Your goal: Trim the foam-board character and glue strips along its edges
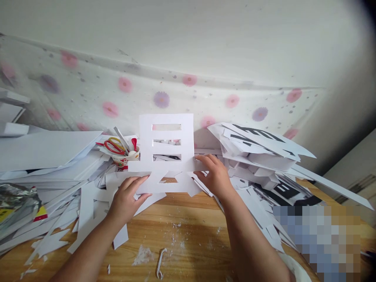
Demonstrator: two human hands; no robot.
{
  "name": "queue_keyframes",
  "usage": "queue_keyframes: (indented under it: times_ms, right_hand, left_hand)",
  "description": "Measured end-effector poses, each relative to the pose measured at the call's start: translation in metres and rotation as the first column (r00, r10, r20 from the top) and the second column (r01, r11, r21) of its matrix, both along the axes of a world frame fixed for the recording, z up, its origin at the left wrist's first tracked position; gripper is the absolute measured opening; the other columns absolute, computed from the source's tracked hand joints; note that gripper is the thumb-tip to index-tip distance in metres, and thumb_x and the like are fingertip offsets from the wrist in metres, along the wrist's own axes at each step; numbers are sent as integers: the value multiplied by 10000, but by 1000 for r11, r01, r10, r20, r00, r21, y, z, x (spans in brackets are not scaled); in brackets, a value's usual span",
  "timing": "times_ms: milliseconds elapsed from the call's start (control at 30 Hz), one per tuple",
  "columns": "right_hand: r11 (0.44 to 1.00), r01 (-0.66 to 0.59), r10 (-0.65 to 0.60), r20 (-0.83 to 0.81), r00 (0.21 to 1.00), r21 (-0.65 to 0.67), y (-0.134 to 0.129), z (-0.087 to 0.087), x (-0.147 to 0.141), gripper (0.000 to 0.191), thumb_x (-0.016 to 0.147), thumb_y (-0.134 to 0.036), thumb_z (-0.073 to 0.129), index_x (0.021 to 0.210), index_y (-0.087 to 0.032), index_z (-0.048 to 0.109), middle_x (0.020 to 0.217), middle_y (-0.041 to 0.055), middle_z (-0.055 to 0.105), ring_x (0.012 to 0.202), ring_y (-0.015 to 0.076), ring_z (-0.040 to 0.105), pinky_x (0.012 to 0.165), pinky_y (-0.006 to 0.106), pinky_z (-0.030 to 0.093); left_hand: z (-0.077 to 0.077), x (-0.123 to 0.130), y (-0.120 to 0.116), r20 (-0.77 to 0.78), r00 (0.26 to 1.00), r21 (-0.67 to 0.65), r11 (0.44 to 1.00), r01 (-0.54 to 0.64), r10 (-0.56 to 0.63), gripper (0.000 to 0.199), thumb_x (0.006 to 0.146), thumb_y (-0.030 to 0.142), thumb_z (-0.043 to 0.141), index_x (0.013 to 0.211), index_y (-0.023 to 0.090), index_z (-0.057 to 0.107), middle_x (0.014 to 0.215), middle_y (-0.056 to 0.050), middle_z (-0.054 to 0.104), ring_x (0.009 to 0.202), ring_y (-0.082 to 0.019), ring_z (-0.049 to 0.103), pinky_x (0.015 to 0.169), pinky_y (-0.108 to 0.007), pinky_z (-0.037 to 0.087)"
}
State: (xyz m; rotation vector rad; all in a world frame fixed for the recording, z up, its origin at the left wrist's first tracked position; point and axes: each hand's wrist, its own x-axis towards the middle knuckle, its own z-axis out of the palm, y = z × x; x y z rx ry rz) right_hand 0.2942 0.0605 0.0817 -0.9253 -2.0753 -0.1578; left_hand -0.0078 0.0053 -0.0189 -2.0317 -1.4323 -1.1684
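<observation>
A white paper cut-out shaped like a written character is held upright above the table. Three rectangular slots run down its upper part, and a smaller opening sits near its foot. My left hand pinches its lower left corner between thumb and fingers. On the other side, my right hand grips the right edge at about mid-height. Through the slots the curtain and papers behind show. Behind and to the left of the cut-out stands a patterned paper cup with scissors and a red-handled tool in it.
Stacked white sheets and offcuts crowd the left side, beside crumpled foil packaging. On the right lies a pile of papers with black characters. Scraps and a twisted strip lie on the wooden table. A flowered sheet covers the wall.
</observation>
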Motion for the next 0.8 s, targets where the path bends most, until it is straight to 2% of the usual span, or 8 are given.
queue_keyframes:
  times_ms: [167,300,500,633,800]
  right_hand:
    - [1000,-4,4,8,1000,8,0,-2,-2,373,736,-90,659,1076,-237,612,982,56,654,906,240,619,769,358,487]
    - [999,16,-16,11,1000,29,2,-3,-2,406,717,-96,664,1095,-224,586,999,62,658,926,252,614,794,377,481]
    - [999,34,-33,32,999,-22,4,-3,-1,418,720,-129,676,1111,-222,564,1024,65,657,939,261,609,801,389,474]
    - [999,10,-9,28,1000,-41,3,-3,-2,391,722,-124,679,1091,-213,583,1011,68,652,937,255,604,811,389,473]
    - [990,-85,76,-83,994,-110,3,-4,-2,238,812,-192,621,1048,-219,611,1003,65,661,909,228,622,788,358,487]
  left_hand:
    - [4,1,-2,-11,1000,24,1000,-13,14,410,845,336,640,1224,210,550,1063,-58,589,960,-214,612,839,-324,512]
    - [4,2,-2,-17,1000,47,999,-15,16,421,842,321,647,1234,210,542,1059,-56,591,959,-212,610,856,-325,505]
    - [5,2,-2,-39,999,87,996,-17,21,401,846,293,643,1227,221,540,1053,-61,596,947,-216,616,857,-339,505]
    - [7,3,-3,-37,999,78,997,-29,32,403,847,295,635,1235,246,538,1038,-59,598,935,-216,620,837,-339,517]
    - [6,3,-2,-26,999,82,996,-35,38,401,842,292,633,1231,250,545,1029,-57,605,927,-218,625,828,-342,526]
